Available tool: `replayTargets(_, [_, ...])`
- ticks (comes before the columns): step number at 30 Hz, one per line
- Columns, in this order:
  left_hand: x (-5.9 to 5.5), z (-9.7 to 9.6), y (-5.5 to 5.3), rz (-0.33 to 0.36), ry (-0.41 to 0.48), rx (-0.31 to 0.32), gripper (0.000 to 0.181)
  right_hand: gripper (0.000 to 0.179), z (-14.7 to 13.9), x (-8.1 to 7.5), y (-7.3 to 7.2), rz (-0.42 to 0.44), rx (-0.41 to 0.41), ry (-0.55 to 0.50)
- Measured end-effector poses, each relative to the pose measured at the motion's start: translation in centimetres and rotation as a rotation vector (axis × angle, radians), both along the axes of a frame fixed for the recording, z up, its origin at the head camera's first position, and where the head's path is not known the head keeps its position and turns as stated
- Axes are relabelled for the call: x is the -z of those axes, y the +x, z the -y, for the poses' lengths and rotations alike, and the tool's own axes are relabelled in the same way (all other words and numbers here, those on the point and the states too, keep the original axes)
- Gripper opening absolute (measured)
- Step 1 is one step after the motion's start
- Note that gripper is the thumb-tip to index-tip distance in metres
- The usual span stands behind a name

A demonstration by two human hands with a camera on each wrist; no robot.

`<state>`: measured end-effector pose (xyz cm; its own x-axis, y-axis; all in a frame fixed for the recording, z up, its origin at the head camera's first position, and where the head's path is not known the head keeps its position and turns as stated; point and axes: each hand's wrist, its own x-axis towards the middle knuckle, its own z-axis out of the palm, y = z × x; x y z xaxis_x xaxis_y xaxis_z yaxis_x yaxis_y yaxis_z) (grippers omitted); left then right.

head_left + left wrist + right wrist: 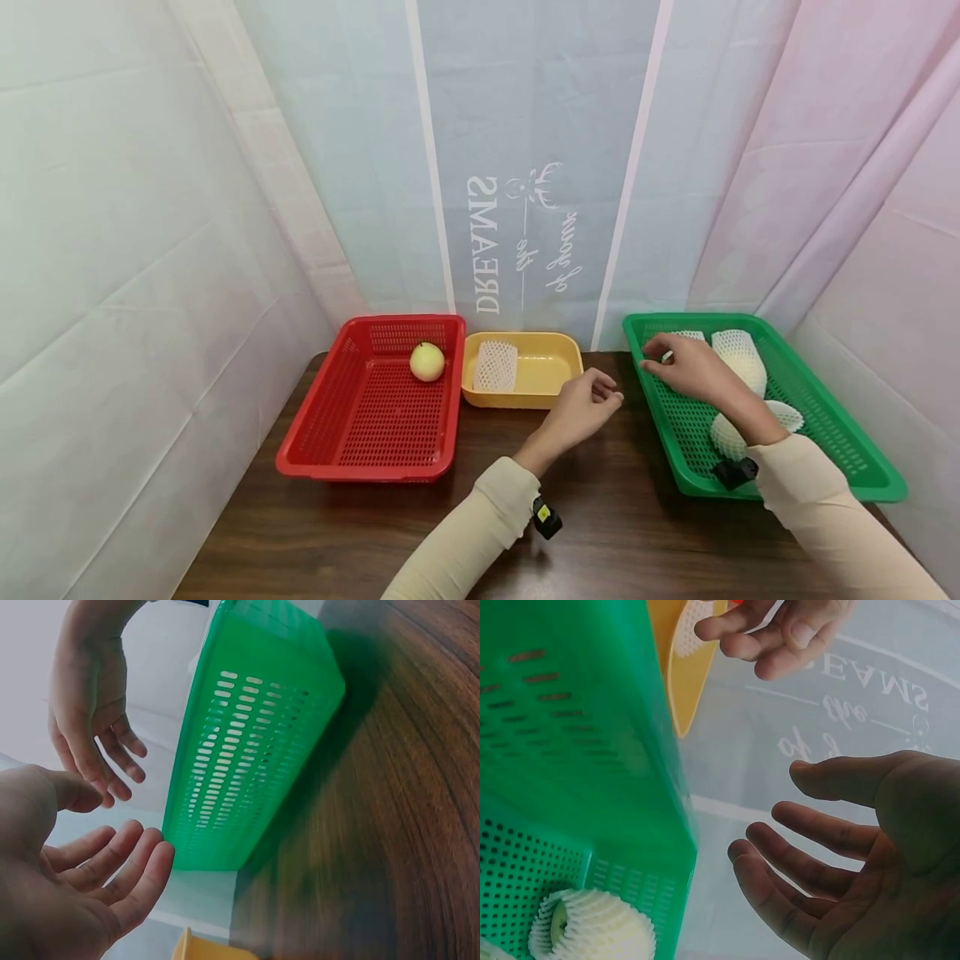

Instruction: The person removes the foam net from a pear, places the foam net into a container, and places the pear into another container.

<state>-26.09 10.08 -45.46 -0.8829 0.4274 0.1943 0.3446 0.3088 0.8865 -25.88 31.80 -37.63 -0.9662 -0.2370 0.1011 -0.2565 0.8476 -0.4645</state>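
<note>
My right hand (692,367) hovers over the left side of the green basket (832,433), fingers loosely bent and holding nothing. Below and beyond it lie several pale fruits in white foam nets; one netted fruit (592,926) shows green at its open end in the right wrist view. My left hand (581,408) is above the table between the yellow tray (543,367) and the green basket, relaxed, with nothing in its fingers. An empty foam net (495,367) lies in the yellow tray. In the red basket (367,417) sits one bare yellowish round fruit (427,362).
The baskets and tray stand in a row on a dark wood table (600,517). A printed curtain (525,125) hangs right behind them, and pale cloth (150,292) closes off the left side. Black cameras are strapped at both wrists.
</note>
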Motion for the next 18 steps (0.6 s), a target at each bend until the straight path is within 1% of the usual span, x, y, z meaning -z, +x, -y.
replayTargets(5, [-0.1, -1.0, 0.2, 0.012, -0.005, -0.019, 0.023, 0.035, -0.9, -0.1, -0.2, 0.014, 0.006, 0.019])
replayTargets(9, [-0.3, -1.9, 0.4, 0.019, -0.024, -0.054, 0.024, 0.035, -1.6, -0.2, -0.4, 0.035, 0.013, 0.028])
replayTargets(12, [-0.2, -2.4, 0.6, 0.055, -0.035, -0.067, 0.026, 0.036, -2.2, -0.1, -0.6, 0.050, 0.017, 0.037])
replayTargets(18, [0.0, -3.5, 0.6, 0.165, -0.026, -0.055, 0.026, 0.042, -3.6, 0.2, -1.1, 0.073, 0.029, 0.072])
